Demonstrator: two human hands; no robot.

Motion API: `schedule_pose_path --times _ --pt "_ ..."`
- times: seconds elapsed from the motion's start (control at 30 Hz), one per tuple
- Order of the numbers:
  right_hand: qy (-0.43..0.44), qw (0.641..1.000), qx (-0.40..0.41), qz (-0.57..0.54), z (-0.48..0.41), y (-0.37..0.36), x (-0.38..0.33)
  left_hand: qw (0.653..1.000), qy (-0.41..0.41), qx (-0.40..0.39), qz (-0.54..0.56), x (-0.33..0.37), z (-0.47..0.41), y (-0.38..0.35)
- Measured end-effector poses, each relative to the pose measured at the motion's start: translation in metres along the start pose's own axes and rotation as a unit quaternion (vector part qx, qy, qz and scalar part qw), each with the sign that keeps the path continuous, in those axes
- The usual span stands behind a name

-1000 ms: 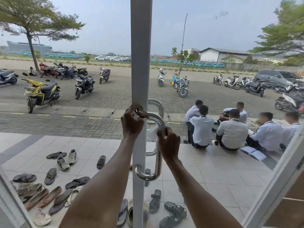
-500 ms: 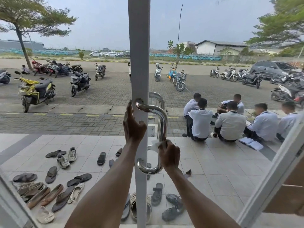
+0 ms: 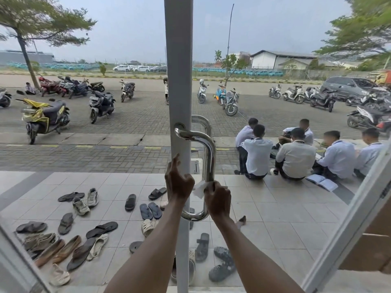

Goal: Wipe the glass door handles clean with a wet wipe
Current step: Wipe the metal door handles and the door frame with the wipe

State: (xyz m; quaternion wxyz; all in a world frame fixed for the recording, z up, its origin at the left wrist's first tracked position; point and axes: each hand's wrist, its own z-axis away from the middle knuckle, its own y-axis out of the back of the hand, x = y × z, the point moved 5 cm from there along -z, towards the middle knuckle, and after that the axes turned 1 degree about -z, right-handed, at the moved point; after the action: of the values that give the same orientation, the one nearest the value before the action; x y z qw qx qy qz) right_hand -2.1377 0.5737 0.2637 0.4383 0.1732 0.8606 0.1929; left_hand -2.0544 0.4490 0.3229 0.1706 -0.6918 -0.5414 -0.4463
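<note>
Lot [image 3: 137, 115]: paved, lying beyond the glass and carrying parked scooters [image 3: 44, 118] and a grey car [image 3: 347, 86].

Porch [image 3: 285, 218]: tiled, running between the door and the lot.

Door frame [image 3: 179, 81]: white upright, standing at centre and crossing the whole view from top to bottom.

Group [image 3: 296, 153]: people in pale shirts, sitting on the porch edge at right with their backs mostly turned; an open book [image 3: 321, 181] is lying beside them.

Shoes [image 3: 69, 242]: sandals and trainers, lying scattered over the tiles at lower left and under the handle.

Handle [image 3: 208, 157]: polished steel loop, projecting from the frame's right side; a second bar [image 3: 204, 123] is showing behind it through the glass.

Left hand [image 3: 178, 182]: resting against the frame beside the handle's lower half, forefinger pointing straight up, the other fingers bending loosely and holding nothing.

Right hand [image 3: 218, 199]: curling round the handle's lower shaft and pressing the wipe to it.

Wipe [image 3: 198, 190]: white, crumpled, sitting on the lower shaft between the two hands, a corner sticking out leftward.
</note>
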Motion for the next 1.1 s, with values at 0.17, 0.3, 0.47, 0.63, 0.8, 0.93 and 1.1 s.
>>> schedule_pose_path --times 0.17,0.3,0.47,0.63,0.8,0.93,1.1 --pt "-0.034 0.998 -0.035 0.034 0.007 -0.004 0.006 1.0 -0.006 -0.024 -0.009 -0.004 0.008 0.0" --pt "-0.012 1.0 0.01 -0.003 -0.015 0.017 -0.02 0.999 -0.02 -0.024 -0.018 -0.002 0.011 0.0" --pt "0.028 0.998 0.056 -0.025 -0.042 0.038 -0.049 0.999 -0.034 -0.025 -0.02 0.003 0.017 -0.009" --pt "0.002 0.999 0.02 -0.034 -0.021 0.026 -0.027 0.998 -0.045 -0.034 -0.024 -0.002 0.024 -0.013" --pt "-0.019 0.999 -0.026 0.009 -0.005 0.012 -0.008 0.999 -0.023 -0.026 -0.037 -0.015 0.025 -0.006" --pt "-0.008 1.0 0.011 0.004 -0.026 0.027 -0.032 0.999 -0.015 0.003 -0.032 -0.016 0.023 0.003" --pt "0.033 0.996 0.08 -0.035 -0.058 0.051 -0.07 0.999 -0.015 -0.007 -0.033 -0.011 0.027 -0.004"
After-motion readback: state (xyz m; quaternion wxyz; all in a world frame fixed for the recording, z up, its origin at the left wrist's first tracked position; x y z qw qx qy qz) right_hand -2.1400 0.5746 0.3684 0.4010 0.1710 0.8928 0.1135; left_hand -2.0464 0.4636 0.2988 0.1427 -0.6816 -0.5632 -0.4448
